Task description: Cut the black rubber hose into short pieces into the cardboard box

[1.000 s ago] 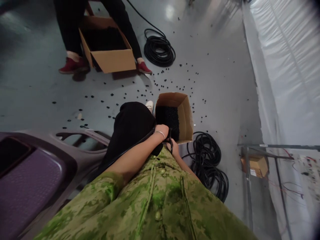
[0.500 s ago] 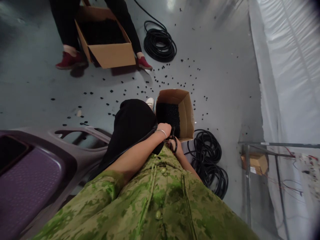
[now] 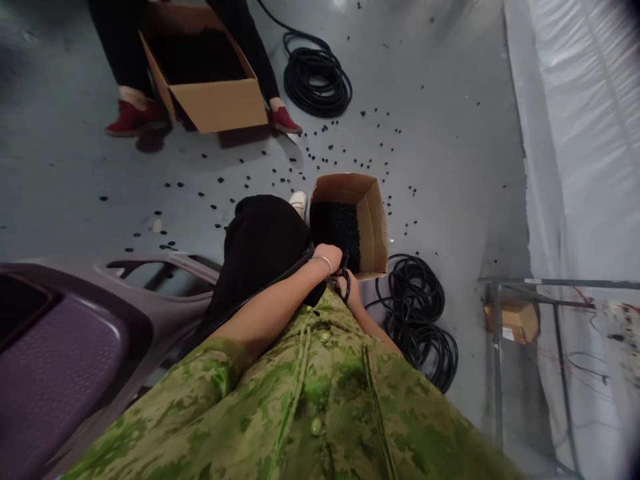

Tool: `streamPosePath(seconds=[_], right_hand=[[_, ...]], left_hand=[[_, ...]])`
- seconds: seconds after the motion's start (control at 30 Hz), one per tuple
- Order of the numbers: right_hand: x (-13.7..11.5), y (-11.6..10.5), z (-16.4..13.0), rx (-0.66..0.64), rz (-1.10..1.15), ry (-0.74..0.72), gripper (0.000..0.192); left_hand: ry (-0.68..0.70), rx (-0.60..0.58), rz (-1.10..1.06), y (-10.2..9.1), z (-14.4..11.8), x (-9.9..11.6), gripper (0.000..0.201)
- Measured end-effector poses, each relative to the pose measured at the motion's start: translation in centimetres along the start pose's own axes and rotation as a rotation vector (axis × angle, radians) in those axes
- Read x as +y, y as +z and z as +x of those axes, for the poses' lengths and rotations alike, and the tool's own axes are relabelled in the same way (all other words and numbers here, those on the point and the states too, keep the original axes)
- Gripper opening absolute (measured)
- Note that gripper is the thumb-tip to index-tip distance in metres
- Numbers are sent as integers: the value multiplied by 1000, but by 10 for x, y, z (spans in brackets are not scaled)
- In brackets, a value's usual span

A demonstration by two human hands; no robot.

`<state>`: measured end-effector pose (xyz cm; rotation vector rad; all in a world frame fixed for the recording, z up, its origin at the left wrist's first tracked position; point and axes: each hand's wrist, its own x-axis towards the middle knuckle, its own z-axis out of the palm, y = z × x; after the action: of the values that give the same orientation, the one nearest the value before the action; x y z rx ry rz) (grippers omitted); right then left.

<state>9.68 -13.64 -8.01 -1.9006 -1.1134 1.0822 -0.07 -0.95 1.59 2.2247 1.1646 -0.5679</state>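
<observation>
Over the near edge of a cardboard box (image 3: 374, 230) my two hands are close together. My left hand (image 3: 328, 255), with a thin bracelet at the wrist, is closed in a fist around what looks like black hose; most of it is hidden by the fingers. Just to the right and nearer my body, my right hand (image 3: 353, 291) is wrapped around scissors (image 3: 347, 285), whose black loop handle shows. The blades point toward the box and are hard to make out. Many small black pieces (image 3: 336, 223) fill the box's left part.
Coiled black hose (image 3: 417, 293) lies right of the box, and another coil (image 3: 320, 83) farther off. Opposite, a person in red shoes (image 3: 285, 120) sits behind a larger box (image 3: 220, 107). Small black rings dot the floor. A purple chair (image 3: 65, 373) is at left, a metal frame (image 3: 497, 347) at right.
The view has shifted slightly, so the floor things sit a little higher. My right hand and the scissors have turned a little; both hands stay at the box edge.
</observation>
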Motion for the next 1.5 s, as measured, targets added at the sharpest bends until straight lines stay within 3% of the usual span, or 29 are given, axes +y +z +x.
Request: streamPosePath(seconds=[0.63, 0.8, 1.0, 1.2, 1.5], right_hand=[[11, 10, 7, 62, -109, -43, 23], [10, 10, 7, 101, -121, 20, 22], [4, 4, 0, 77, 54, 57, 19], [-10, -5, -10, -10, 354, 244, 39], [-21, -9, -11, -29, 127, 187, 36]], left_hand=[[-48, 61, 16, 8, 9, -4, 30], [-72, 4, 19, 8, 11, -5, 28], [-101, 80, -59, 8, 9, -5, 30], [-137, 153, -158, 7, 11, -6, 31], [-135, 184, -157, 8, 10, -7, 28]])
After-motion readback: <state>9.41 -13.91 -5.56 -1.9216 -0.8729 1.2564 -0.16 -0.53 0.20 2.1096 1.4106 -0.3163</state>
